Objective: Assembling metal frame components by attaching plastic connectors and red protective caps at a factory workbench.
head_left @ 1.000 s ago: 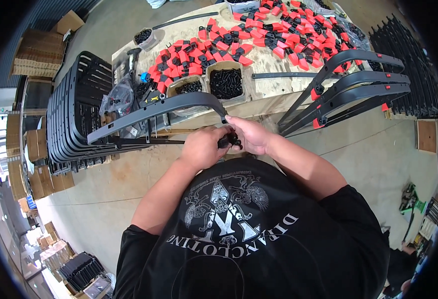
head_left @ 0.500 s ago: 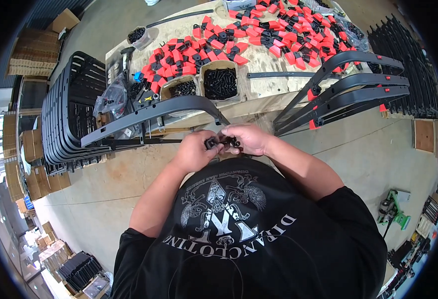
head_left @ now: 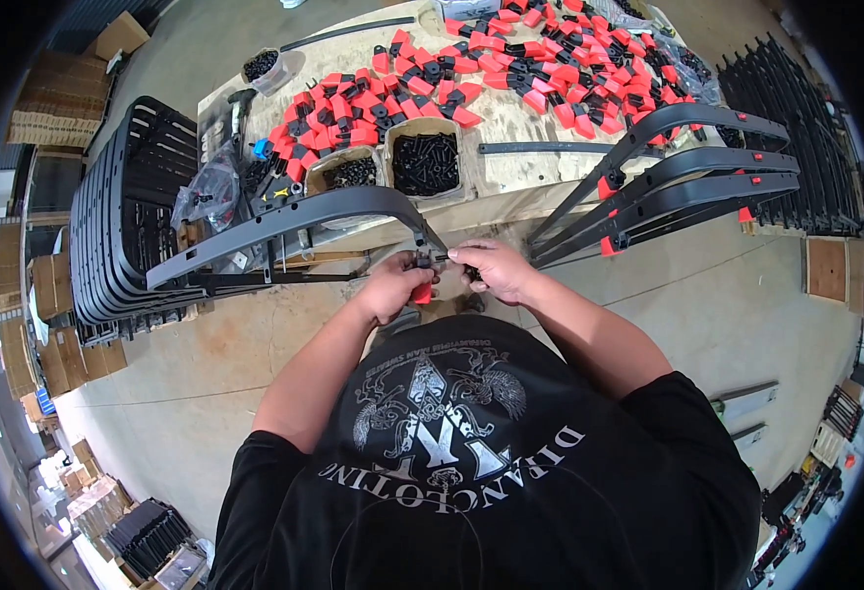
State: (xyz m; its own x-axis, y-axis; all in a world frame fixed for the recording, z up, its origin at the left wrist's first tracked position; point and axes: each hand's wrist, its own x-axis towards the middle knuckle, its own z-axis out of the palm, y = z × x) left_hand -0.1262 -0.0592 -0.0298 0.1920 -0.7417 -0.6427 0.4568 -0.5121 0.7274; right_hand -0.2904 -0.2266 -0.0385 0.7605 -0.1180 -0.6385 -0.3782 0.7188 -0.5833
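Note:
My left hand (head_left: 388, 291) is closed on a red-and-black plastic clip (head_left: 422, 292), its red end pointing down toward me. The clip's black top is up against the near end of a curved black metal frame bar (head_left: 289, 216); whether it sits on the bar I cannot tell. Just to the right, my right hand (head_left: 496, 270) pinches a small black bolt (head_left: 443, 258) between thumb and fingertips, pointing at the clip. More small dark pieces (head_left: 472, 274) are tucked under its curled fingers.
On the wooden table (head_left: 520, 177) lie a heap of red-and-black clips (head_left: 353, 113), a bin of black bolts (head_left: 426, 163), a bin of small hardware (head_left: 350, 174) and a hammer (head_left: 239, 110). Curved frames (head_left: 692, 172) lean at the right; black frames (head_left: 107, 221) are stacked left.
My left hand has turned the clip so its red end shows and brought it up to the bar's end. My right hand has drawn slightly apart, with a bolt now at its fingertips.

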